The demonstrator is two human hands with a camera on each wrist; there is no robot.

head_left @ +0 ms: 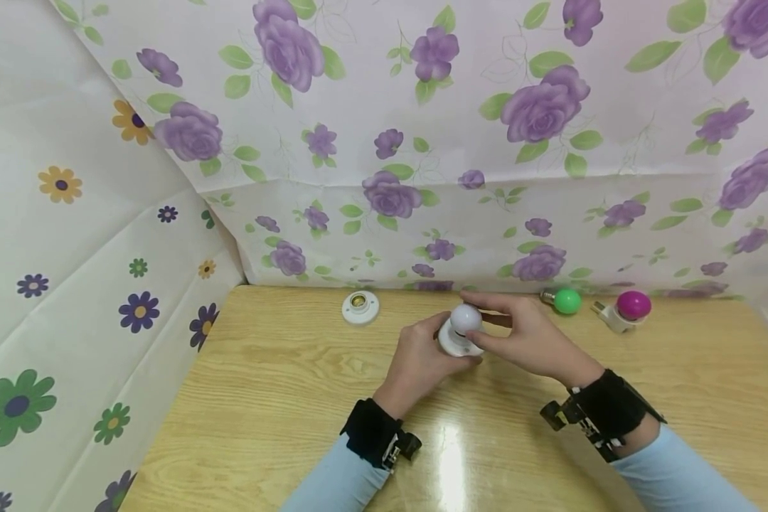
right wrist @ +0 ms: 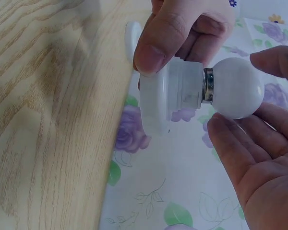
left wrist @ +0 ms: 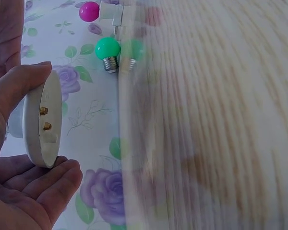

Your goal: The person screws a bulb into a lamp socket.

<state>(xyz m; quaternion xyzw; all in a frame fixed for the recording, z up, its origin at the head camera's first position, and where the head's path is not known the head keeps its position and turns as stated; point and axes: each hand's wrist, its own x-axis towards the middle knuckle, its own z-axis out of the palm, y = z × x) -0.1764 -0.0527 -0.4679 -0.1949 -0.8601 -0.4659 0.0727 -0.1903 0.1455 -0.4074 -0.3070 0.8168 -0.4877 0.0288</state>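
My left hand (head_left: 419,352) holds a white round lamp holder (right wrist: 156,100) by its rim, raised off the table. Its hollow underside with two brass screws (left wrist: 46,125) shows in the left wrist view. A white light bulb (right wrist: 237,88) with a silver collar sits in the holder's socket. Around that bulb is my right hand (head_left: 531,338), its fingers spread and nearly straight. In the right wrist view its fingertips (right wrist: 221,125) lie against or just beside the bulb's lower side, while the thumb is by the bulb's upper edge; firm contact cannot be made out.
Another white lamp holder (head_left: 360,307) lies at the table's back left. At the back right are a green bulb (head_left: 567,301) and a magenta bulb (head_left: 633,305) on a white plug-in socket (head_left: 616,318). Flowered sheets (head_left: 352,199) rise behind and left of the wooden table (head_left: 281,384).
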